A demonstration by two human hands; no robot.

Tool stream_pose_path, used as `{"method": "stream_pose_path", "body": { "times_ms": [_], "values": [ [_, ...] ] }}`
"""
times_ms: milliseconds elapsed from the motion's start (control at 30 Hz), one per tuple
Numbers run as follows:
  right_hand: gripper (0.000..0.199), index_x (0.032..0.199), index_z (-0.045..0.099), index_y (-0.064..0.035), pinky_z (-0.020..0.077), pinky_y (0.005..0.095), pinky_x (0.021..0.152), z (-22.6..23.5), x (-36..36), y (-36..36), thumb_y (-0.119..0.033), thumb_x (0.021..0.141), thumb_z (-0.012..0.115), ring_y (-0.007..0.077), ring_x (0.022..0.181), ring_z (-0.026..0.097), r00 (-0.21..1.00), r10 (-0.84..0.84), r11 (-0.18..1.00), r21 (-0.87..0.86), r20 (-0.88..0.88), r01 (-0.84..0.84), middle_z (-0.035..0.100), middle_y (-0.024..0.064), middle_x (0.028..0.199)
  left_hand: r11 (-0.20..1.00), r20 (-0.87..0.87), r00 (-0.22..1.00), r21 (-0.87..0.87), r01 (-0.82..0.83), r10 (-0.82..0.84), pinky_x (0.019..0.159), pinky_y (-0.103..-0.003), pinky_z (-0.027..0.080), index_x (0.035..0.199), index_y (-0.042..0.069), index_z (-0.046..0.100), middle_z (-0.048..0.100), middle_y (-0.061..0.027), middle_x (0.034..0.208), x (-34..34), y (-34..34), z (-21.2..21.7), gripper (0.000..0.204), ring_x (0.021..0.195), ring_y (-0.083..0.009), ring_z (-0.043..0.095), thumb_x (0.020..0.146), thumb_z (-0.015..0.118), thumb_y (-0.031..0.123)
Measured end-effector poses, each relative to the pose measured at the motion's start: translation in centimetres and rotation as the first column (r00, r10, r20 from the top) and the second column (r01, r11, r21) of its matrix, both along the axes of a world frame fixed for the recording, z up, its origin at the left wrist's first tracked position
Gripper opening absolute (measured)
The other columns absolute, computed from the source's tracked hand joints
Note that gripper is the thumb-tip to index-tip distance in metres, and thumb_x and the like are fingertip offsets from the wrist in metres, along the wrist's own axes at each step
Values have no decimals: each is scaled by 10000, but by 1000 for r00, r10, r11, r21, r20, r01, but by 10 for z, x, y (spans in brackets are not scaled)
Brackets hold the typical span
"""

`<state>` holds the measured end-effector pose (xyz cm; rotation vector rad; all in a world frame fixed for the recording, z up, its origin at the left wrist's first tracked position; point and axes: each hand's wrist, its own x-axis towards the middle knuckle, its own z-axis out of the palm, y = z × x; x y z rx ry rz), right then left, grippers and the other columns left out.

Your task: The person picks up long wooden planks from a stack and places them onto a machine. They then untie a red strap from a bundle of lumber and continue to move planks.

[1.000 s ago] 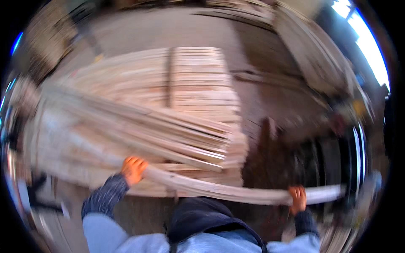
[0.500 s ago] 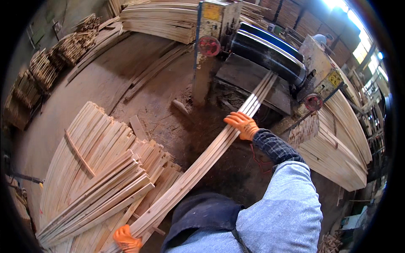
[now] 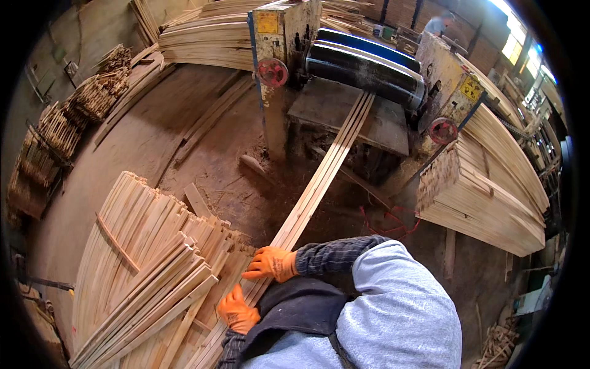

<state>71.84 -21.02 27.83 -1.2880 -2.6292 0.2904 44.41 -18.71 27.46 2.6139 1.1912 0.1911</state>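
A narrow bundle of long, pale wooden strips runs from beside my body up to a thickness planer. Its far end lies on the machine's flat metal bed and meets the dark roller cover. My right hand, in an orange glove, is closed over the strips from above near my waist. Just behind it, my left hand, gloved alike, grips the same bundle at its left edge. The near end of the strips passes below the left hand toward the bottom of the picture.
A large stack of strips fans out at the left, with loose ones on top. Another stack stands right of the planer. Red handwheels stick out from the machine's posts. A person is behind it. Scrap wood lies on the floor.
My right hand has slid back along the strips toward my body. My left hand has come forward from the near end, so both now sit close together. The view has shifted.
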Motion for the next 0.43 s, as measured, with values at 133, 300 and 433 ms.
{"method": "stream_pose_path", "body": {
  "times_ms": [133, 300, 433],
  "values": [
    [901, 1487, 530, -148, 543, 465, 984, -3, 40, -2, -108, 625, 791, 318, 1152, 687, 998, -37, 997, -60, 42, 39, 709, 117, 1253, 1000, 139, 990, 15, 25, -27, 850, -527, 520, 1367, 22, 600, 693, -225, 974, -5, -14, 28, 828, 919, -448, 656, 612, 822, 277],
    [862, 1469, 549, -176, 475, 445, 1117, 9, 103, -14, -77, 652, 808, 284, 1185, 685, 983, -118, 990, -55, 141, 127, 706, 89, 1293, 857, -85, 995, 508, 81, -44, 929, -510, 561, 1186, 87, 727, 742, -146, 1135, -198, -33, -26, 384, 1036, -345, 704, 963, 655, 391],
    [754, 1397, 608, -180, 398, 445, 1211, 11, 150, -14, -38, 682, 802, 246, 1185, 690, 952, -208, 977, 10, 224, 211, 729, 61, 1252, 935, -228, 955, 340, -104, 189, 1024, -576, 548, 1393, 53, 662, 710, -145, 1366, -286, -58, -5, 670, 1202, -402, 683, 971, 683, 574]
  ]
}}
